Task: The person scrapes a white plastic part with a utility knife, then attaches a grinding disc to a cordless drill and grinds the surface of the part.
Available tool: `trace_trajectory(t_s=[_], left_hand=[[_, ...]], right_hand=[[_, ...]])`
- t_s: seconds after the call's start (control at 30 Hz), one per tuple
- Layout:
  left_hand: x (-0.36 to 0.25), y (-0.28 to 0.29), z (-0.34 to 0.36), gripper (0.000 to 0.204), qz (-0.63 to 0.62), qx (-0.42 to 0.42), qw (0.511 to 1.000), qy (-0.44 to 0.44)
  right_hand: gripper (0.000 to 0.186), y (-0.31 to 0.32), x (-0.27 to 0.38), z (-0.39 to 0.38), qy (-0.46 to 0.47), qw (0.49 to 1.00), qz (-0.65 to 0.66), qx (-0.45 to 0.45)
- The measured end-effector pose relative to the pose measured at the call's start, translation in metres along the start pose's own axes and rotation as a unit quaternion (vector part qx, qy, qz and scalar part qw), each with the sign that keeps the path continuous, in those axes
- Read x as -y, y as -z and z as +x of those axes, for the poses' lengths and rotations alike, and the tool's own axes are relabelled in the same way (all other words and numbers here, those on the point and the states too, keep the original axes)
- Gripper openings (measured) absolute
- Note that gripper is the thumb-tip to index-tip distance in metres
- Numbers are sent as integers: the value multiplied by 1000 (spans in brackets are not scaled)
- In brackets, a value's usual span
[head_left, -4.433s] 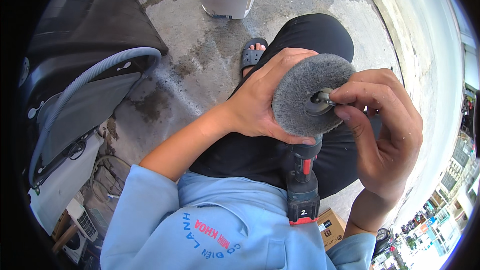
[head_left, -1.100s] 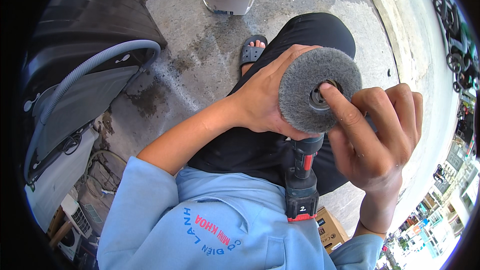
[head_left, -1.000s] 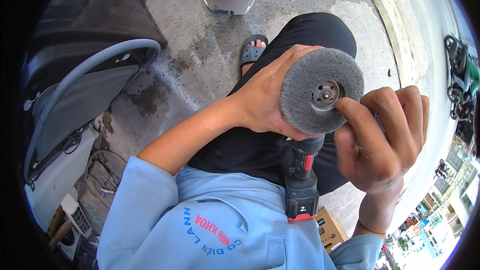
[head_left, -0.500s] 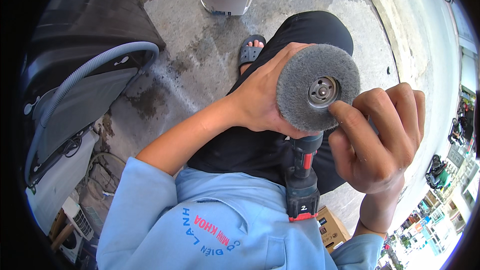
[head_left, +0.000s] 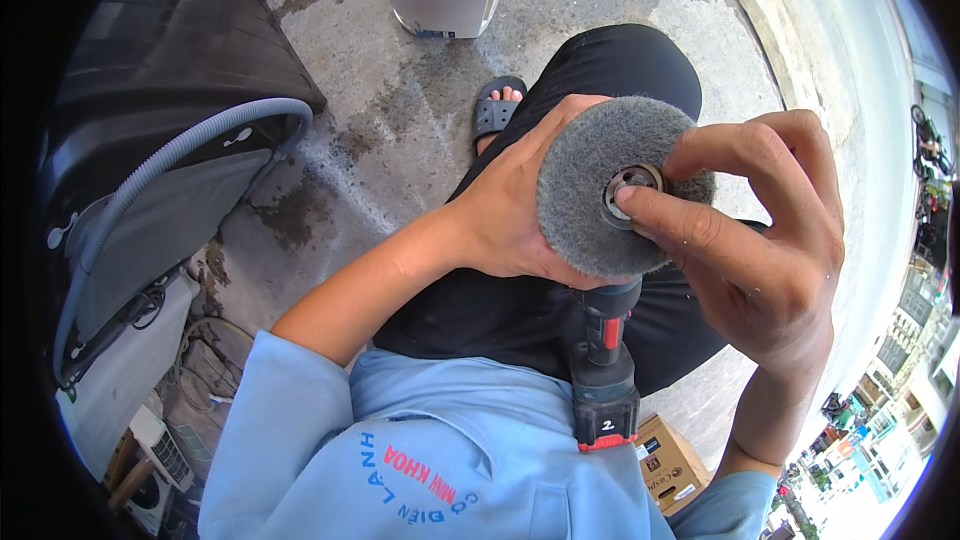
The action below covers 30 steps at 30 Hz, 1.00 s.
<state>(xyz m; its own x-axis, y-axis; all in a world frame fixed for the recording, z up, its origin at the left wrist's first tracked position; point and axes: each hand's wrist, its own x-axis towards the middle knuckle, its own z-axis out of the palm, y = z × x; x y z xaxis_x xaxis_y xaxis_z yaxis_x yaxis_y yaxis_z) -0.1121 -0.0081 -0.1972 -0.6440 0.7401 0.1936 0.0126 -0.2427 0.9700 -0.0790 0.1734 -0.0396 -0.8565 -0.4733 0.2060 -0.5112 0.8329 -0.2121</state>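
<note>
A cordless angle grinder, black and dark green with red accents, stands with its battery end toward my body. A round grey fibre polishing wheel is fitted on its head, face up toward me. My left hand is closed around the grinder head behind the wheel; the wheel hides its fingertips. Over the wheel's middle, my right hand has its thumb and index finger closed at the metal flange nut. The thumb tip lies on the nut and covers part of it.
A dark appliance with a grey corrugated hose stands at the left. Ahead is a whitish appliance cabinet on stained concrete. A cardboard box sits behind the grinder, near my right elbow.
My right thumb and index finger have moved from the wheel's lower right onto the nut at its centre. The wheel has shifted slightly left and tilted. My left hand keeps its hold.
</note>
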Motion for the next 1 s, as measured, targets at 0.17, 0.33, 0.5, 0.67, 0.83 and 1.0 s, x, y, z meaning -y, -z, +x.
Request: trace_trajectory(t_s=[0.17,0.33,0.5,0.67,0.83,1.0], left_hand=[[10,-1,-4,90,-72,-7,997,6],[11,5,2,76,-93,-13,995,-45],[33,37,9,79,74,79,985,-134],[25,36,3,81,48,91,994,-30],[-14,14,11,83,83,43,992,80],[-32,-48,16,85,55,-132,989,25]], right_hand=[[26,2,11,12,-49,998,-23,31],[27,-3,10,9,-56,996,68,-5],[36,-24,4,29,106,988,103,45],[25,-46,-1,32,104,989,71,76],[21,-64,15,14,-184,978,17,-95],[21,-58,1,-8,-336,882,258,-209]])
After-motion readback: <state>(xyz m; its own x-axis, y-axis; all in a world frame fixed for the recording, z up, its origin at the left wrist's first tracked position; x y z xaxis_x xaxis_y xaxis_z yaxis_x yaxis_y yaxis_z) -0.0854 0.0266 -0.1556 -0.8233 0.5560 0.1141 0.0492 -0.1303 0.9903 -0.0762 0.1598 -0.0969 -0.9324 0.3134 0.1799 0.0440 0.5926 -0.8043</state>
